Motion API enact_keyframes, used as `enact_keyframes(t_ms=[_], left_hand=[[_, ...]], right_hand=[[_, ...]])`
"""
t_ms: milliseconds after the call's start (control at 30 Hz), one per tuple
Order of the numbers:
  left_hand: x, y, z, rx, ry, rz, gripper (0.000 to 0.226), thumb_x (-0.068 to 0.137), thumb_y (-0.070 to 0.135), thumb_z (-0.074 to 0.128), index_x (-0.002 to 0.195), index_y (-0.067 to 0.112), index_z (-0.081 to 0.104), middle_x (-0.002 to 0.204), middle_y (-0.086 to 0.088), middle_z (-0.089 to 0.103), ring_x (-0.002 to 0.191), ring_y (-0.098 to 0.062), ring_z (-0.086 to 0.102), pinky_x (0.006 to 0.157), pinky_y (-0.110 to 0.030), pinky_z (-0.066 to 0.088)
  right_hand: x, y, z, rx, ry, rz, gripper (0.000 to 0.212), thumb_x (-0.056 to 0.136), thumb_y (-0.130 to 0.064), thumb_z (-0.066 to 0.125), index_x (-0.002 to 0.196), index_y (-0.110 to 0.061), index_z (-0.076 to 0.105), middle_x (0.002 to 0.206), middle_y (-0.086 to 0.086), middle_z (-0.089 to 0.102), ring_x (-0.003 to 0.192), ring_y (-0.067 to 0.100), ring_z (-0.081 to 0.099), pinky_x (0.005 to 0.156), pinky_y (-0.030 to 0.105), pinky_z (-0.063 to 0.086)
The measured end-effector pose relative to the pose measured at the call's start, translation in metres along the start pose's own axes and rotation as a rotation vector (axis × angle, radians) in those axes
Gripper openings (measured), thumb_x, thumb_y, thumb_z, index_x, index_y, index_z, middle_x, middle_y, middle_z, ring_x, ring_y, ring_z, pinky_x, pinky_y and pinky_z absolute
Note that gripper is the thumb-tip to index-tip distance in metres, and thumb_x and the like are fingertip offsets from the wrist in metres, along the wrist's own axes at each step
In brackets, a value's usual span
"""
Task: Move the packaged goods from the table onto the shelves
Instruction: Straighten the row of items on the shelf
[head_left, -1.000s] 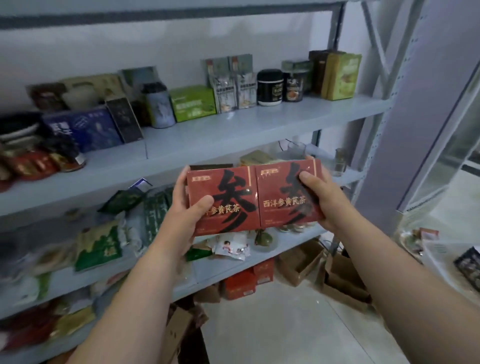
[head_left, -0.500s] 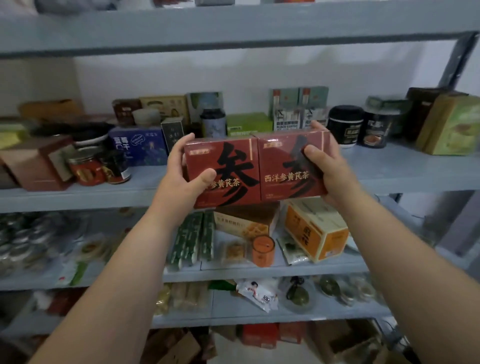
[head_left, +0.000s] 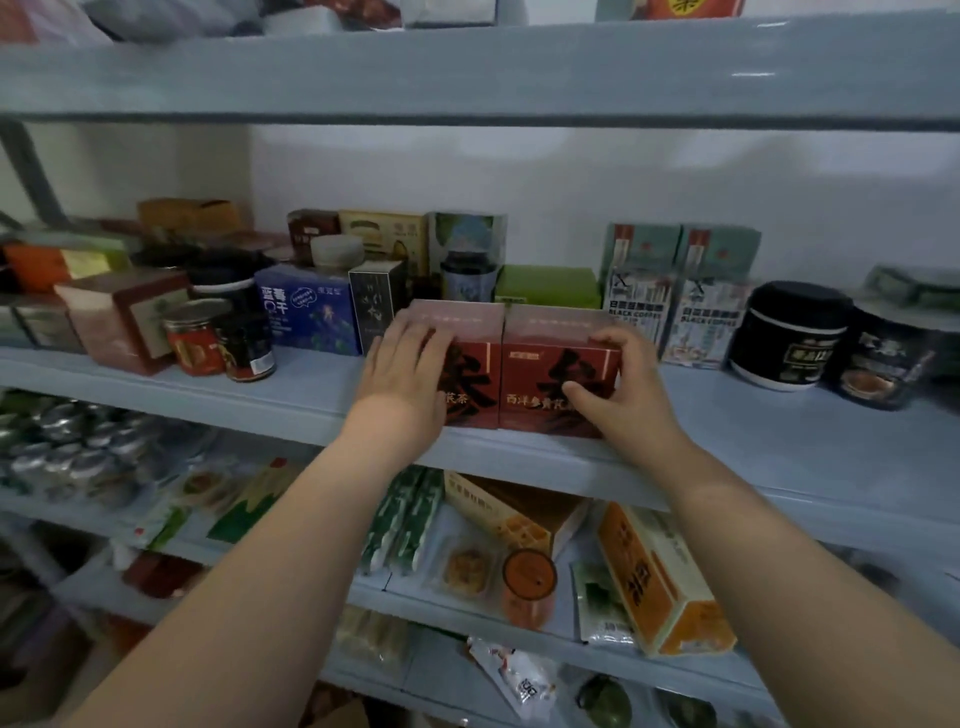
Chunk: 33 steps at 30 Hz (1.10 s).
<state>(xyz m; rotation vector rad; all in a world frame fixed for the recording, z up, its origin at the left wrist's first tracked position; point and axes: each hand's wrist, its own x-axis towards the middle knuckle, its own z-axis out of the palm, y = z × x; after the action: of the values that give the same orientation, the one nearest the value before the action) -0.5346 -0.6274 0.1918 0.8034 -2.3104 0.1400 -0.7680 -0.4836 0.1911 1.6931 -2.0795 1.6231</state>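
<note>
Two dark red cardboard boxes with large black brush characters, the left box (head_left: 470, 364) and the right box (head_left: 556, 369), stand side by side and touching on the front part of a pale grey-blue metal shelf (head_left: 779, 431), their printed faces turned outward. The person's left hand (head_left: 402, 371) lies over the top front corner of the left box, fingers spread and draped flat across its lid and face rather than curled round it. The right hand (head_left: 621, 387) wraps the outer end of the right box, thumb pressed on the printed front and fingers curved over the top edge, in a loose hold. Both bare forearms reach up from the bottom of the view.

Behind the boxes stand a flat green carton (head_left: 548, 286), a dark lidded jar (head_left: 467, 275) and two white black-coffee packs (head_left: 670, 317). To the left are a blue box with white lettering (head_left: 306, 312) and a red-labelled glass jar (head_left: 195, 338); to the right, a black round tub (head_left: 789, 332). On the shelf below lies an orange and cream carton (head_left: 660, 577), tilted.
</note>
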Motion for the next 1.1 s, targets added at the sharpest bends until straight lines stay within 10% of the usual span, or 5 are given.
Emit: enact_keyframes(t_ms=[300,767,1100], left_hand=[[0.031,-0.013,0.028,0.124,-0.01,-0.025,0.082,0.074,0.019,0.066,0.149,0.006,0.036,0.153,-0.022,0.035,0.151,-0.047,0.012,0.118,-0.068,0.018],[0.047,-0.044,0.068,-0.09,0.162,0.098,0.083,0.076,0.012,0.065,0.152,0.0,0.034,0.156,-0.022,0.032,0.153,-0.043,0.006,0.117,-0.065,0.024],[0.045,-0.049,0.065,-0.161,0.108,0.168,0.082,0.082,0.02,0.064,0.155,0.005,0.031,0.159,-0.017,0.028,0.155,-0.037,0.003,0.123,-0.054,0.019]], right_hand=[[0.017,0.016,0.027,-0.223,0.058,-0.022,0.079,0.087,-0.016,0.076,0.151,-0.026,0.031,0.157,0.01,0.024,0.14,0.023,0.032,0.104,0.027,0.034],[0.025,0.025,0.048,-0.479,0.0,0.05,0.093,0.098,-0.017,0.06,0.15,-0.056,-0.006,0.167,0.003,0.005,0.114,0.038,0.061,0.069,0.04,0.058],[0.022,0.024,0.052,-0.529,0.062,-0.018,0.095,0.087,-0.016,0.074,0.156,-0.044,0.015,0.16,0.01,0.022,0.112,0.037,0.06,0.064,0.037,0.058]])
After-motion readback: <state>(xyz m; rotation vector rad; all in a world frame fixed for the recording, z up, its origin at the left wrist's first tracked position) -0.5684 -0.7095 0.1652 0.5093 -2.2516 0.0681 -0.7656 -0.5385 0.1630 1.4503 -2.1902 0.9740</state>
